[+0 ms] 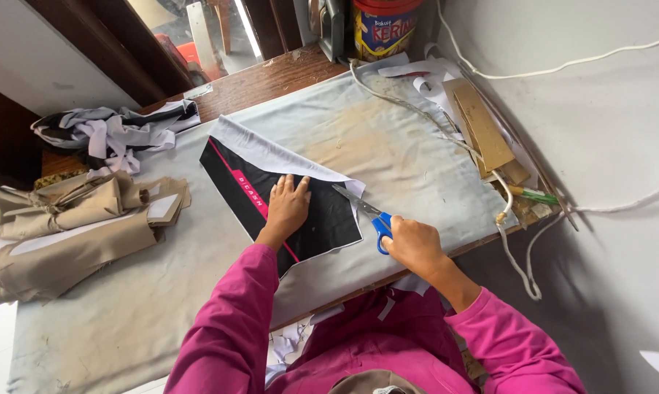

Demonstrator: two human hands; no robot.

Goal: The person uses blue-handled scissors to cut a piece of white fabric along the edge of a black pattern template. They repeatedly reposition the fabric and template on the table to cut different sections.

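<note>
Grey padded table: left hand spread flat on black fabric, right hand clenched around blue-handled scissors.

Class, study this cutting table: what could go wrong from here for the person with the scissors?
1. The left hand lies flat on the black printed sheet, close to the open blades of the scissors in the right hand; fingers could be nicked.
2. The sheet's white edge curls up, so the cut may wander.
</note>
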